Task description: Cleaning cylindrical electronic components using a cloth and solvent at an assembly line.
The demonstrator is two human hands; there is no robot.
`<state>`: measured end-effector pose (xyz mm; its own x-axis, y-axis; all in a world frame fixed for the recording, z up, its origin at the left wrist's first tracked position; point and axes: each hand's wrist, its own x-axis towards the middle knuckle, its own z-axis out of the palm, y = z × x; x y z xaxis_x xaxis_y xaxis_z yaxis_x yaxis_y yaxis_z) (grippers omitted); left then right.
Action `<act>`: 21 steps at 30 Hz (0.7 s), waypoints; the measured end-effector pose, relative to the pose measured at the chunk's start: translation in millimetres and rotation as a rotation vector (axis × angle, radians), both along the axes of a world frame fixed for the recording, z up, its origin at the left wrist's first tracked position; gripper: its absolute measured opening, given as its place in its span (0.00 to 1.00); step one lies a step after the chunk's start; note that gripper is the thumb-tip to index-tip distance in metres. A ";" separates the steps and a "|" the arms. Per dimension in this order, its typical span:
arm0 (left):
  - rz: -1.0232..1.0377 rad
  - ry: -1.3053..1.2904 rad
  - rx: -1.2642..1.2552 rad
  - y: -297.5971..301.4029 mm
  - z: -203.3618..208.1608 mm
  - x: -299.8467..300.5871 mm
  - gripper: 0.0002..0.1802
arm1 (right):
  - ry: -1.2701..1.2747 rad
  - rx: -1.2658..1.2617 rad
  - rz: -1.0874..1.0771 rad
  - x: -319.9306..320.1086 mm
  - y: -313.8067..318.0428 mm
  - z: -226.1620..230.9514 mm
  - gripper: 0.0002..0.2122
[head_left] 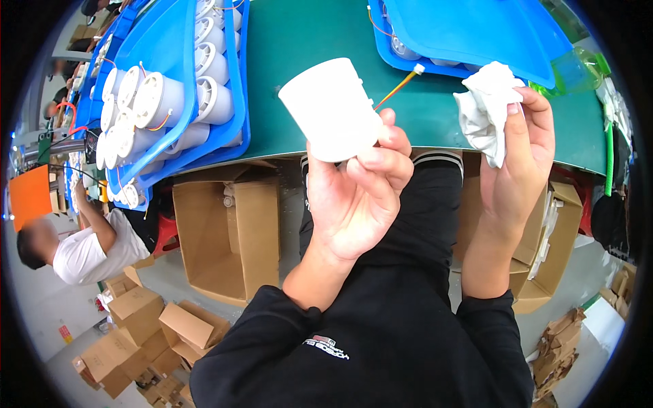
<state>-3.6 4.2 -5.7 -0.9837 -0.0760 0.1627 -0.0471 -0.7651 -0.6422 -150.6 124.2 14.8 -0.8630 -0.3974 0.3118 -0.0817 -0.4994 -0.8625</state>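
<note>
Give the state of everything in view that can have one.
White cylinder: tilted, gripped in left hand.
Wire lead: connector unplugged.
White cloth: crumpled, held in right hand.
Left blue trays: overlapping, loaded with white parts.
Left under-table cardboard box: open.

Green worktop (299, 41), translucent green bottle (577, 71) near its right end. Open cardboard box (258, 238) below the front edge. Far left — co-worker in white shirt (95, 250), red stool (167, 234), upright orange panel (30, 195). Lower left, piled cartons (138, 307); lower right — crumpled brown cardboard (559, 347) on grey floor (435, 285).
</note>
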 end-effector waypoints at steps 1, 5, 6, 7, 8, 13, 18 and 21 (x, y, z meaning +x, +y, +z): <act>-0.011 0.104 -0.003 -1.0 -3.6 0.0 0.26 | 0.019 0.009 0.009 2.6 0.0 1.4 0.07; -0.031 0.093 0.021 -5.6 7.4 1.7 0.19 | 0.027 0.015 -0.016 12.1 -2.4 8.7 0.09; -0.026 0.085 0.009 -6.2 6.4 2.2 0.19 | 0.055 0.029 -0.010 13.3 -2.0 8.8 0.09; -0.022 0.159 0.021 -6.3 3.7 2.9 0.19 | 0.054 0.046 -0.004 16.1 -1.5 10.5 0.10; -0.021 0.233 0.036 -6.1 1.1 2.8 0.18 | 0.047 0.037 0.000 17.0 -0.5 9.6 0.10; -0.009 0.316 -0.007 -7.9 -3.5 1.4 0.17 | 0.093 0.099 0.015 19.8 2.8 6.8 0.10; -0.013 0.326 0.013 -6.3 -8.7 1.1 0.18 | 0.082 0.126 0.035 21.9 0.5 5.8 0.10; -0.004 0.294 0.017 -4.7 -10.0 0.5 0.18 | 0.072 0.119 0.035 23.1 0.7 3.7 0.09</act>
